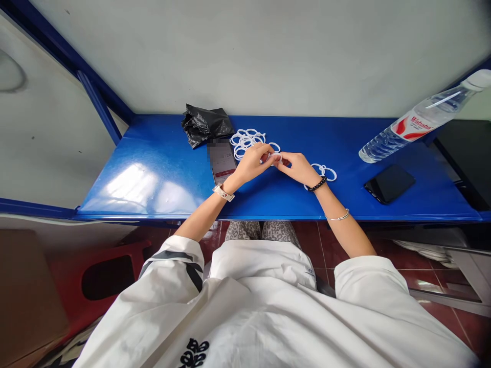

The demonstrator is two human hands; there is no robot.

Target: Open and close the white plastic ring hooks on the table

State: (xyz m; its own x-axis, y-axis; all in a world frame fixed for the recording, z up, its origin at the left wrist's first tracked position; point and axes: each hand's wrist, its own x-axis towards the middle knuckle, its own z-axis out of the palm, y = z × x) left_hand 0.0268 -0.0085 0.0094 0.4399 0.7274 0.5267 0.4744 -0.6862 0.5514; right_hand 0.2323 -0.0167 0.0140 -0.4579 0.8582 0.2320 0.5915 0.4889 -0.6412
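Note:
My left hand (pixel 255 161) and my right hand (pixel 296 166) meet over the middle of the blue table, fingertips pinched together around a white ring (pixel 274 155). Both hands are closed on it, and the fingers cover part of its outline. Just beyond my left hand lies a loose pile of white rings (pixel 245 137), overlapping one another. Another white ring (pixel 274 147) shows right behind my fingertips; whether it is joined to the held one I cannot tell. A few more white rings (pixel 329 175) rest beside my right wrist, partly hidden by it.
A crumpled black plastic bag (pixel 207 123) lies at the back, next to a phone (pixel 222 163) with its screen lit. To the right stand a water bottle (pixel 412 120) and a dark phone (pixel 389 184). A grey wall (pixel 268 56) rises behind the blue table (pixel 184 174).

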